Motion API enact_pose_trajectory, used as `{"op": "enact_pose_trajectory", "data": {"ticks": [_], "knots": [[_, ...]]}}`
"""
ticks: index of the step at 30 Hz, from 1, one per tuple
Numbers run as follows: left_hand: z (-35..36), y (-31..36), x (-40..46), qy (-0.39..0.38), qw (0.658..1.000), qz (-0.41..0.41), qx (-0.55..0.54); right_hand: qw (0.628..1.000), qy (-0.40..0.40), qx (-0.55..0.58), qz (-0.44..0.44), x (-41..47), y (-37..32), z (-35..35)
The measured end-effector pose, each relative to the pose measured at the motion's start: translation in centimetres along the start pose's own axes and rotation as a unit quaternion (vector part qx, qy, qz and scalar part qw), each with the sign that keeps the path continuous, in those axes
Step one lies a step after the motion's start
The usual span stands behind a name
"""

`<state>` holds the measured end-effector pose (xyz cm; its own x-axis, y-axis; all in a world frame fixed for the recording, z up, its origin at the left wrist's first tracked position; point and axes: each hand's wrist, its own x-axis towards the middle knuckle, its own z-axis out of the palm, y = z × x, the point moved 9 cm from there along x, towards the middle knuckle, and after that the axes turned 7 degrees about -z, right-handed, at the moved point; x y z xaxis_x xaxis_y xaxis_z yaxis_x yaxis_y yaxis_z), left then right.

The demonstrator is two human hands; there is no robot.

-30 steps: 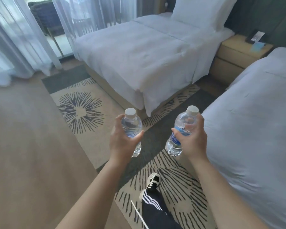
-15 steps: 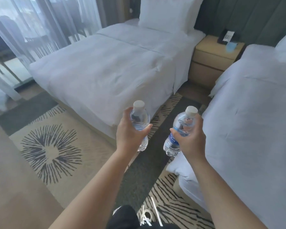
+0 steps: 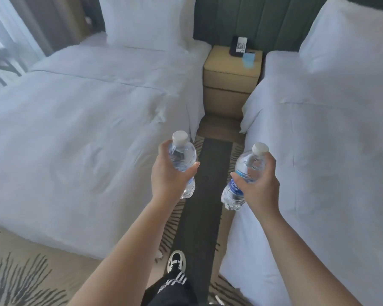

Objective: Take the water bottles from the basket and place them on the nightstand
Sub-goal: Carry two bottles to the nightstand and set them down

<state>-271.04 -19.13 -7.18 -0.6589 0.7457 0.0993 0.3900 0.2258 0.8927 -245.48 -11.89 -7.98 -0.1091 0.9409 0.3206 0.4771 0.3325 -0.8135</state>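
Twin white beds (image 3: 86,120) narrow my aisle to the nightstand (image 3: 229,69), where a phone (image 3: 239,46) crowds the top. My left hand (image 3: 170,180) and right hand (image 3: 260,188) each wrap a water bottle (image 3: 182,155), (image 3: 248,167); careless placing could topple one.

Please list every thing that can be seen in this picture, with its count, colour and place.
water bottles: 2, clear with white caps, one in each hand
nightstand: 1, tan, between the beds at the wall
telephone: 1, black, on the nightstand
card: 1, light blue, beside the telephone
beds: 2, white, left and right
pillows: 2, white, one at each bed's head
headboard: 1, dark green, behind
rug: 1, beige and dark, on the floor
shoe: 1, black and white, below
left hand: holds one bottle
right hand: holds the other
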Motion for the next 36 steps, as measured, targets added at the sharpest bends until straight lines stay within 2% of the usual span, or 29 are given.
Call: {"op": "enact_pose_trajectory", "data": {"ticks": [6,13,18,24,30,36], "knots": [[4.6,0.8,12.1,-0.067,0.998,0.016,0.013,0.997,0.068,-0.018,0.034,9.2,0.9,2.9],[11.7,2.4,22.7,-0.106,0.994,0.029,0.006,0.993,0.107,-0.035,0.047,19.4,3.8,4.7],[18.2,3.4,30.2,-0.110,0.993,0.036,0.007,0.992,0.105,-0.040,0.055,28.2,8.3,6.4],[28.2,6.8,41.2,-0.124,0.992,0.024,0.002,0.994,0.086,-0.022,0.056,42.8,14.1,8.0],[37.1,11.1,50.9,-0.125,0.992,0.015,-0.013,0.997,0.071,-0.003,0.031,56.9,16.7,8.5],[43.4,12.8,59.1,-0.124,0.992,0.014,-0.028,0.997,0.070,0.000,0.025,67.2,19.4,9.8]]}}
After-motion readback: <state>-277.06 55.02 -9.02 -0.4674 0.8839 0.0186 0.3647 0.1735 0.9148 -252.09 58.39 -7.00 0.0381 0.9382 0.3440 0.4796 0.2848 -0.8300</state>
